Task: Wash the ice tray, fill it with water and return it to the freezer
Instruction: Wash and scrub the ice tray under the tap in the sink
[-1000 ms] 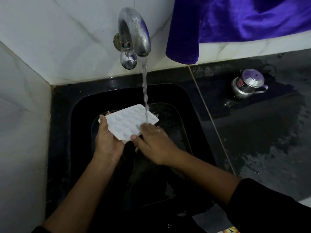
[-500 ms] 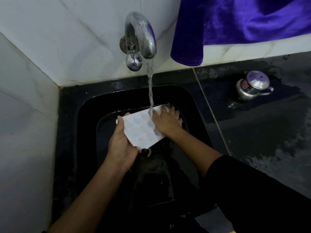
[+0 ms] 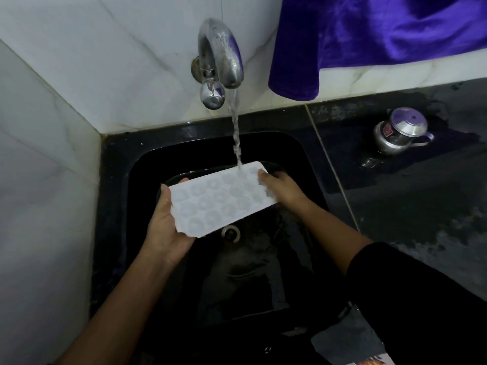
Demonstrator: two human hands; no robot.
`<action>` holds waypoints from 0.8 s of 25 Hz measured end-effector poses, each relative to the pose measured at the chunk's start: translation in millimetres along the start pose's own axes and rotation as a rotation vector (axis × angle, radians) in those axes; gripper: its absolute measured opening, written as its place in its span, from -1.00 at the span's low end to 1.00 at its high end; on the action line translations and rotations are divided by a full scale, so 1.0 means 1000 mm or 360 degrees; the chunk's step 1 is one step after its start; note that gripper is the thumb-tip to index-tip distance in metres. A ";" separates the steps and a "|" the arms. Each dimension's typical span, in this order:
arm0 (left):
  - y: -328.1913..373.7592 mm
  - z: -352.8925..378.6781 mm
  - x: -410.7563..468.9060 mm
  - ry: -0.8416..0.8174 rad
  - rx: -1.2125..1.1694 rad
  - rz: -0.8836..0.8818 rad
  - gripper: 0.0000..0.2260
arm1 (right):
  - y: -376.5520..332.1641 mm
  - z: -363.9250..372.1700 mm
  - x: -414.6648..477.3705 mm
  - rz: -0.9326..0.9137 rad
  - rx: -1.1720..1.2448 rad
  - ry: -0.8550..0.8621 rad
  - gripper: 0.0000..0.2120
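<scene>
The left hand (image 3: 166, 227) holds the left end of a white plastic ice tray with rounded corners (image 3: 221, 201). Its thumb lies along the tray's edge and its fingers are curled under it. The right hand (image 3: 283, 189) holds the right end. Its thumb sits on top and its fingers go behind, where they are hard to see. The right arm has a black sleeve (image 3: 421, 299).

The tray is a long flat shape with rows of small round cups. It looks wet and pale. It is tipped a little, with the right end farther back than the left end. It hangs in the air between the two hands, over the middle of the deep black sink (image 3: 118, 180). A round metal drain (image 3: 231, 233) shows just below the tray's near edge.

A thin stream of water (image 3: 235, 133) runs from the curved shiny metal tap (image 3: 220, 56) and lands on the tray near the right thumb. The tap sticks out of the white stone wall (image 3: 105, 61) behind the sink's back edge.

On the wet dark counter (image 3: 421, 206), right of the sink and near the back edge, stands a small shiny steel pot with a lid (image 3: 400, 133). A purple cloth (image 3: 369, 35) hangs down the wall above it.
</scene>
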State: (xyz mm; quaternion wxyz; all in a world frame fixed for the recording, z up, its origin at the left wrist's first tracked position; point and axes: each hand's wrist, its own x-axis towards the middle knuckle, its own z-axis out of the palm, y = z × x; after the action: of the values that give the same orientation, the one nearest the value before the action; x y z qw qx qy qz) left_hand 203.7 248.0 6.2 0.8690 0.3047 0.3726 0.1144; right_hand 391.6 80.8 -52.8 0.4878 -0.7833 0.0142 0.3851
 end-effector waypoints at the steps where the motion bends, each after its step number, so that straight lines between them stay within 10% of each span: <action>1: 0.002 -0.004 0.002 0.0028 0.0005 -0.0019 -0.48 | -0.003 -0.003 -0.007 0.0046 0.0230 -0.0109 -0.44; 6: 0.004 -0.014 0.007 0.0132 0.0539 -0.0113 -0.47 | -0.014 -0.021 -0.049 0.0204 0.0662 -0.0410 -0.48; 11: -0.026 0.005 0.024 0.0422 0.1775 0.0448 -0.56 | -0.018 -0.035 -0.076 0.0104 0.0581 -0.0032 -0.46; 15: -0.074 0.044 0.015 0.0074 0.2753 0.0646 -0.31 | -0.014 -0.050 -0.079 0.0029 0.0640 0.0192 -0.50; 20: -0.090 0.071 0.028 0.0053 0.2825 0.0625 -0.27 | 0.004 -0.054 -0.076 0.0013 0.0641 0.0195 -0.44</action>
State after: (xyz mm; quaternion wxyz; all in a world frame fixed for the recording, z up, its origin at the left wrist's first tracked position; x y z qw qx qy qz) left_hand 271.2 157.6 -27.4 0.2744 0.9184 0.2778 -0.0642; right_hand 368.9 10.0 3.4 0.6312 -0.6918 0.1237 0.3281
